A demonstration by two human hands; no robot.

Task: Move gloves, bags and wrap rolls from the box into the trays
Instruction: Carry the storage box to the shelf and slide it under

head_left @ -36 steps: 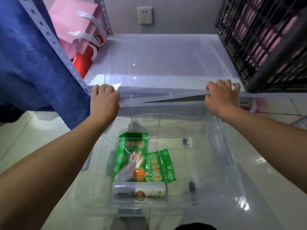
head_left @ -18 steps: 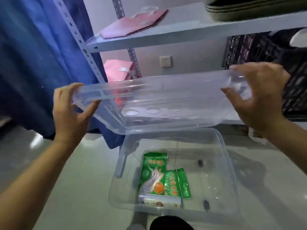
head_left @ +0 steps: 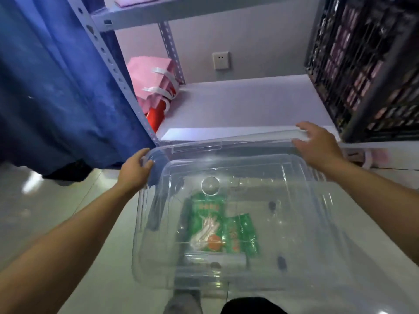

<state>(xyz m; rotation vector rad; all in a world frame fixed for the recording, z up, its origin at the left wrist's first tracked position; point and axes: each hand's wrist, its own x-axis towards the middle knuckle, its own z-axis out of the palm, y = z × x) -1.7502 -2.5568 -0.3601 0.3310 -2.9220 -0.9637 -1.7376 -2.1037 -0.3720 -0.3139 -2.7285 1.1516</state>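
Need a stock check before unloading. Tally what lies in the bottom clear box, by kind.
Green glove packets: 2, large and small
Clear wrap roll: 1
Total: 3, seen blurred through the clear tray held above.

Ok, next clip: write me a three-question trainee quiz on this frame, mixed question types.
1. True or false: both the left hand and the right hand grip the clear tray.
2. What colour are the glove packets seen through the plastic?
3. The black crate sits on which side of the view: A) left, B) right?

Key: 1 true. 2 green. 3 B.
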